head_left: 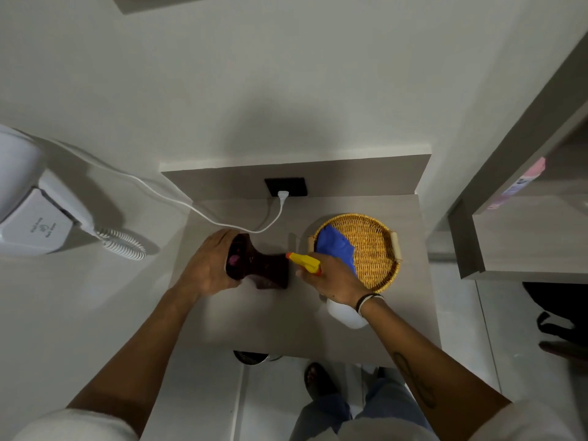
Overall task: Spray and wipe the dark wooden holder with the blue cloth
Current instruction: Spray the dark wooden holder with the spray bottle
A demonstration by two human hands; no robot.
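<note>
Right hand point(334, 281): grip wrapped around white spray bottle point(346, 315), yellow nozzle point(304, 261) just beside dark wooden holder point(261, 265). Left hand point(211, 265): grip clasped on holder's near end, holder lying on grey worktop point(280, 323). Blue cloth point(337, 248) in wicker tray point(378, 249), right of holder.

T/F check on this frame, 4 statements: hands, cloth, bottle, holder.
1. The left hand grips the dark wooden holder. True.
2. The blue cloth lies flat on the counter. False: it sits in the wicker basket.
3. The right hand aims the spray bottle nozzle at the holder. True.
4. The white cable is unplugged. False: its plug sits in the black socket.
</note>
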